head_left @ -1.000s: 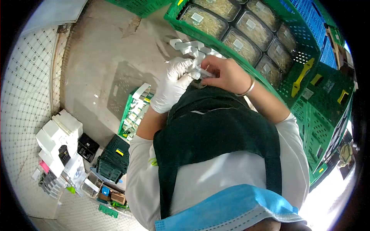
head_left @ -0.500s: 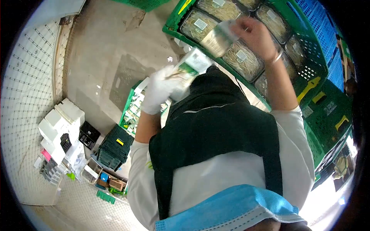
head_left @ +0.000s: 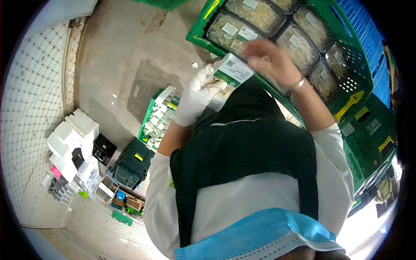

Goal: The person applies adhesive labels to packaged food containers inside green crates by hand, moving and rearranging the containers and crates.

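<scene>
Grubby floor (head_left: 117, 56), green crate (head_left: 199, 32) of food packs (head_left: 299, 45); gloved left hand (head_left: 193, 97) gripping printed packaging (head_left: 234, 70), right hand (head_left: 277, 65) blurry over the crate's near edge, can't tell if it's holding anything.

tubs (head_left: 300, 48): at least 8 | bracelets (head_left: 300, 82): 1 | masks (head_left: 260, 234): 1

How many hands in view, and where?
2. Left hand, white-gloved, holding printed packaging in front of the apron; right hand, bare and blurred, over the green crate. No others show.
</scene>
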The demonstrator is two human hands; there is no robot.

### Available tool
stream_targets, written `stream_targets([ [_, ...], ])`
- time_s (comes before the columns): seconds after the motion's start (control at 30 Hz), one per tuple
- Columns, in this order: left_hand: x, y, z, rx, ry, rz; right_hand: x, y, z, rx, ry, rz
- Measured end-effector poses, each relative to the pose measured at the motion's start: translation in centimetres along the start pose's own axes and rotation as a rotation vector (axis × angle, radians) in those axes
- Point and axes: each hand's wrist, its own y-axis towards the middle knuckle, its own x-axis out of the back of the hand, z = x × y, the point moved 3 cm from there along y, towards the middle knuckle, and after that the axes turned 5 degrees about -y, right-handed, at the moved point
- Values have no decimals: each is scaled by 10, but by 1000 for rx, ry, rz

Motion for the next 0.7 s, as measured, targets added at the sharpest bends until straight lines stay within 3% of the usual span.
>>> stream_targets([
  [0.17, -24, 20, -4, 56, 358, 122, 2, -13, 30, 38, -165, -59],
  [0.23, -37, 30, -6, -188, 314, 53, 3, -16, 24, 9, -133, -88],
  [0.3, -40, 38, -3, -211, 351, -14, 9, -17, 19, 17, -242, -211],
  [0.37, -36, 40, -2, 95, 392, -128, 27, -7, 2, 227, -522, -359],
  [0.4, -32, 44, 6, -16, 483, -31, 45, 5, -11, -47, -572, -406],
  [0.43, -44, 45, 4, 10, 234, -58, 66, 22, -34, -59, -674, -466],
  [0.47, -38, 47, 4, 95, 226, -69, 82, 39, -62, -95, -606, -465],
  [0.5, -28, 47, 4, 176, 217, -82, 88, 55, -92, -36, -738, -486],
  [0.53, -18, 48, 8, 158, 207, -107, 86, 68, -128, -142, -788, -455],
  [0.6, -13, 44, 5, 144, 156, -159, 77, 79, -181, -150, -903, -463],
  [0.7, -6, 41, 7, 105, 88, -160, 68, 81, -190, -231, -1074, -415],
])
